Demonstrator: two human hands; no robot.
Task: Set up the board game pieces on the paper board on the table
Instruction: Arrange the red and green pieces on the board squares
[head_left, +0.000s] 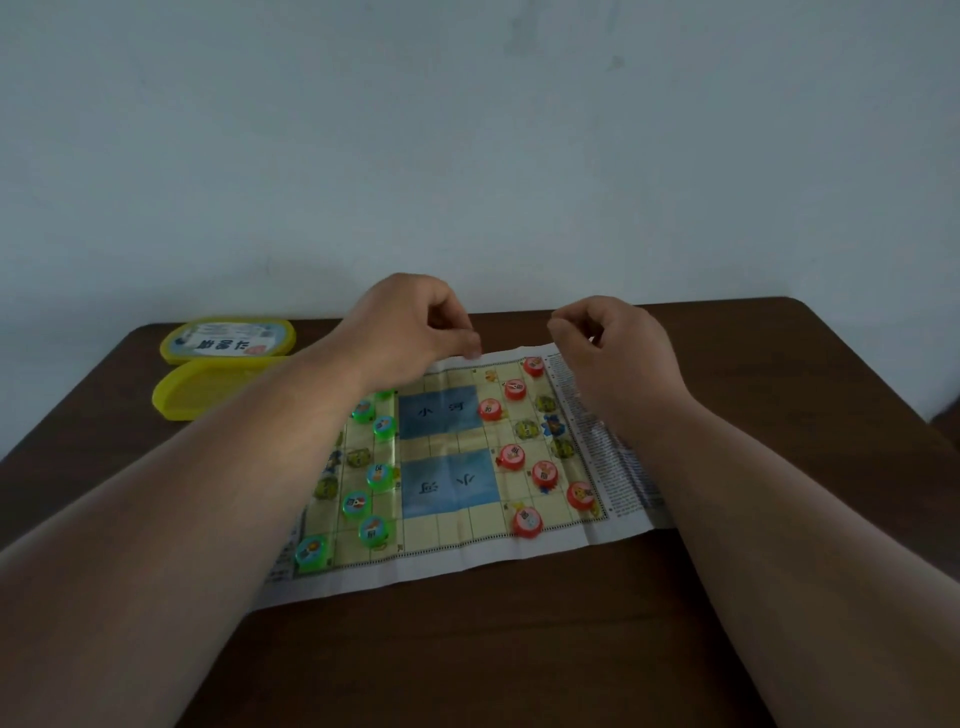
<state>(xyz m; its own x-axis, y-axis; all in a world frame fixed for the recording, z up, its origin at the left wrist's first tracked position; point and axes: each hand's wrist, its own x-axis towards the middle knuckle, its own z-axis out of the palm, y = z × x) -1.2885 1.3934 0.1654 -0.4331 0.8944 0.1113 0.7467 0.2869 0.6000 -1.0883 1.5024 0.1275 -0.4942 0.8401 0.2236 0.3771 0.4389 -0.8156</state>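
A paper board (452, 556) with two blue squares lies flat on the dark wooden table (467, 665). Several green round pieces (356, 503) stand on its left side, several red round pieces (544, 473) on its right. My left hand (410, 327) hovers at the board's far edge with fingers curled, its fingertips touching or pinching the paper rim. My right hand (613, 343) hangs loosely curled above the board's far right corner, with nothing visible in it. My left forearm hides part of the green side.
A yellow oval box (208, 397) and its labelled lid (228, 338) lie at the table's far left. A pale wall rises right behind the table. The table's right edge runs near the board's printed text margin (608, 447).
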